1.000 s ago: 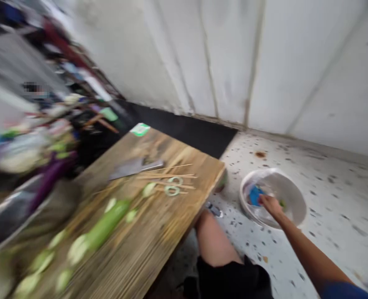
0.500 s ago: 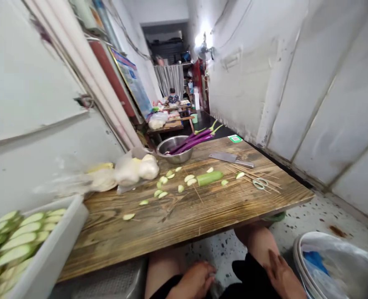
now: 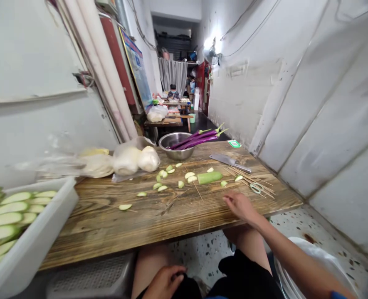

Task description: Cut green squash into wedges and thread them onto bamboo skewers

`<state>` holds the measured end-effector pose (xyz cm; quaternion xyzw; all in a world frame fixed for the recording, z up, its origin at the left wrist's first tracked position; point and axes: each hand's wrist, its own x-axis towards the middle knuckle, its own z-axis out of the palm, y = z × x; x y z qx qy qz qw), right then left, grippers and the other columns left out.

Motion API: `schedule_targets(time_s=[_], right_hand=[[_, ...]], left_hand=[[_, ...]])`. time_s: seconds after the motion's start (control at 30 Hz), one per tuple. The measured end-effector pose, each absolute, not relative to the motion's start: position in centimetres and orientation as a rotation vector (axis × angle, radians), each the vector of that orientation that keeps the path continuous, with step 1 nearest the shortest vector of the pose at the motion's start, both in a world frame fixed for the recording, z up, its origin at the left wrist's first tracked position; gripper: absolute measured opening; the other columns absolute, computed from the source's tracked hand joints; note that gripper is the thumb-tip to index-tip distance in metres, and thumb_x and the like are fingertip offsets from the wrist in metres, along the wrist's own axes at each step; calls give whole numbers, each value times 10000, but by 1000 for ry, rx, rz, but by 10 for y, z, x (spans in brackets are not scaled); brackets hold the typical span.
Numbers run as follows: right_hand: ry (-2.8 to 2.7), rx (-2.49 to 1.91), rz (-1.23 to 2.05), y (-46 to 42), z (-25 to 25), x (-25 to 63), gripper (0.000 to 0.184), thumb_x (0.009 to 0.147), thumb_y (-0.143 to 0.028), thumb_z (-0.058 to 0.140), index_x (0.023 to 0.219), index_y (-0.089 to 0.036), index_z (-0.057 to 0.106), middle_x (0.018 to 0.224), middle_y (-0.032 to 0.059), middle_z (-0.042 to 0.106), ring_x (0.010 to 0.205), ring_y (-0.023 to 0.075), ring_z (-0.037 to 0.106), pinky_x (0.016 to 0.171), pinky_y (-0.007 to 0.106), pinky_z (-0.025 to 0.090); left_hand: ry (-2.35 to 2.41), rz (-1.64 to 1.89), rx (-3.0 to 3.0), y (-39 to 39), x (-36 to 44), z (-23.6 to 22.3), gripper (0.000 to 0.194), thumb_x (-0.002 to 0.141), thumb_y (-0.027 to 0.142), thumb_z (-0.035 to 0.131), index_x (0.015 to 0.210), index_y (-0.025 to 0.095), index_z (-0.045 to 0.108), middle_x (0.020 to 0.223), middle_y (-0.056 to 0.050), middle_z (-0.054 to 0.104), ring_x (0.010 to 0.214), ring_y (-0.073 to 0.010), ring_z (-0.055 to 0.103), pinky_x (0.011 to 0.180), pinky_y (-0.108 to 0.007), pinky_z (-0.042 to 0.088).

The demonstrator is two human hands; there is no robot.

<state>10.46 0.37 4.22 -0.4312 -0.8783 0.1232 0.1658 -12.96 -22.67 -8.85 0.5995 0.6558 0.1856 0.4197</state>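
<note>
My right hand hovers at or just above the near edge of the wooden table, fingers loosely bent, with nothing visible in it. Closest to it are a small green-skinned vegetable slice and a thick cut length of light green vegetable. My left hand rests on my lap below the table, holding nothing I can see, thumb apart from its slack fingers. Pale slices lie scattered left of the cut length. Behind it lies a cleaver. Thin wooden skewers and scissors are to the right.
A metal bowl holds purple eggplants. Plastic bags with pale contents stand at the left. A white tray of skewered green slices fills the left front. A lined bucket stands on the floor at right.
My right hand has risen from my lap and reached forward over the table's near edge. My left hand stays low and has shifted slightly left in view. The camera view has moved a little.
</note>
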Motion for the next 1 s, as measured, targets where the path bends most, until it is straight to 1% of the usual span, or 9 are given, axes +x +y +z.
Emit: schedule_targets(time_s=[0.17, 0.27, 0.33, 0.43, 0.53, 0.6, 0.7, 0.87, 1.0], right_hand=[[-2637, -1282, 444, 27, 24, -5, 269, 823, -339, 481, 814, -130, 650, 874, 150, 663, 850, 240, 601, 754, 304, 428], [-2602, -1374, 495, 37, 16, -38, 244, 795, -291, 532, 860, -82, 642, 870, 209, 657, 882, 275, 600, 756, 338, 431], [-2581, -1407, 552, 46, 14, -46, 200, 769, -242, 559, 861, -86, 643, 845, 207, 662, 878, 273, 608, 751, 336, 434], [-2543, -1410, 655, 60, 15, -44, 146, 724, -194, 576, 821, -105, 638, 803, 177, 669, 826, 245, 625, 708, 298, 445], [-2484, -1372, 795, 72, 14, -32, 84, 708, -162, 543, 736, -115, 607, 681, 128, 659, 677, 190, 630, 604, 237, 442], [-2435, -1335, 921, 78, 12, -25, 80, 719, -151, 497, 679, -132, 564, 549, 65, 614, 517, 138, 587, 503, 199, 411], [-2348, -1274, 1118, 82, 9, -17, 110, 753, -155, 410, 672, -163, 484, 471, -25, 531, 346, 71, 460, 374, 160, 329], [-1899, -967, 1560, 76, 18, -15, 118, 812, -299, 363, 740, -205, 373, 518, -86, 469, 296, 40, 353, 288, 133, 234], [-1573, -652, 1711, 67, 25, -21, 161, 792, -364, 442, 805, -218, 374, 560, -91, 488, 350, 50, 396, 313, 135, 281]], left_hand=[[1510, 519, 1369, -211, -146, -22, 374, 788, 439, 450, 1006, 198, 633, 833, -27, 664, 722, -148, 606, 658, -226, 454], [1456, 604, 1353, -196, -161, 11, 400, 794, 457, 452, 1010, 169, 627, 868, -40, 652, 660, -119, 582, 623, -213, 446], [1507, 667, 1357, -184, -175, 25, 406, 800, 458, 450, 1013, 161, 626, 898, -46, 653, 639, -107, 565, 632, -217, 446], [1728, 766, 1395, -159, -201, 36, 402, 808, 452, 437, 996, 156, 635, 872, -46, 668, 646, -122, 572, 635, -229, 449], [2017, 902, 1548, -127, -229, 39, 337, 802, 395, 458, 967, 175, 653, 958, -55, 668, 846, -178, 594, 782, -273, 436], [2159, 924, 1637, -102, -246, 39, 306, 803, 347, 456, 971, 185, 654, 993, -58, 663, 910, -194, 585, 840, -300, 415], [2326, 916, 1651, -62, -267, 35, 282, 799, 282, 451, 975, 187, 650, 982, -59, 667, 885, -196, 595, 816, -307, 425], [2519, 710, 1619, -14, -286, 21, 299, 741, 187, 517, 1015, 151, 633, 1013, -95, 651, 920, -208, 579, 819, -299, 405], [2582, 602, 1648, 5, -291, 14, 319, 732, 221, 556, 1033, 142, 625, 1017, -116, 639, 934, -220, 563, 832, -305, 390]])
